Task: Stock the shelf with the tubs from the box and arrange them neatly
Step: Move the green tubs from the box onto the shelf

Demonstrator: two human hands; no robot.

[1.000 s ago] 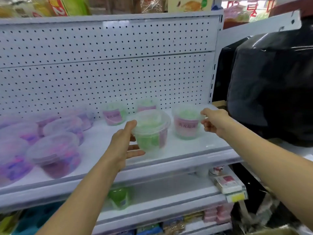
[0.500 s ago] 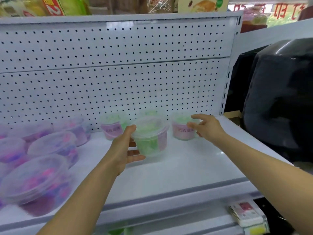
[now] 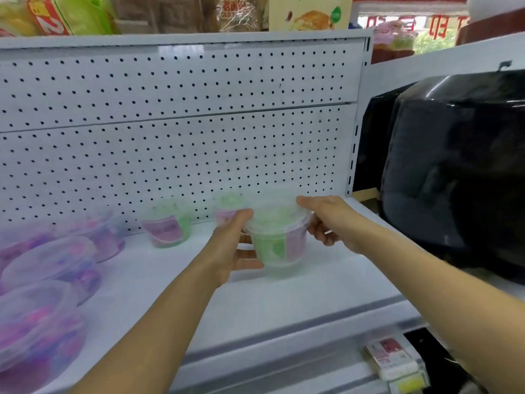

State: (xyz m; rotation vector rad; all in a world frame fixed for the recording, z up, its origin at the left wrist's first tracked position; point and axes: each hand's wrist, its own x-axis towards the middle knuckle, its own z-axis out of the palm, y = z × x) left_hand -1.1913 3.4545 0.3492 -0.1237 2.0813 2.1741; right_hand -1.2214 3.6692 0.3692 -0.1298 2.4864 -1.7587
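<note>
At frame centre, a clear green tub (image 3: pixel 279 241) is gripped between curled left hand (image 3: pixel 231 247) and right hand (image 3: pixel 331 223), steadied just above the white shelf (image 3: pixel 284 308), probably for neat placement.

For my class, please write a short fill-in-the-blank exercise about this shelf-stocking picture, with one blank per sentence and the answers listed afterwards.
1. The green tub is held by ______ hands, the left hand and the right hand.
2. The tubs at the left end of the shelf hold ______ contents.
3. The white panel behind the tubs is full of small round ______.
4. To the right of the shelf stands something large and ______ in colour.

Answers: both; purple; holes; black
</note>
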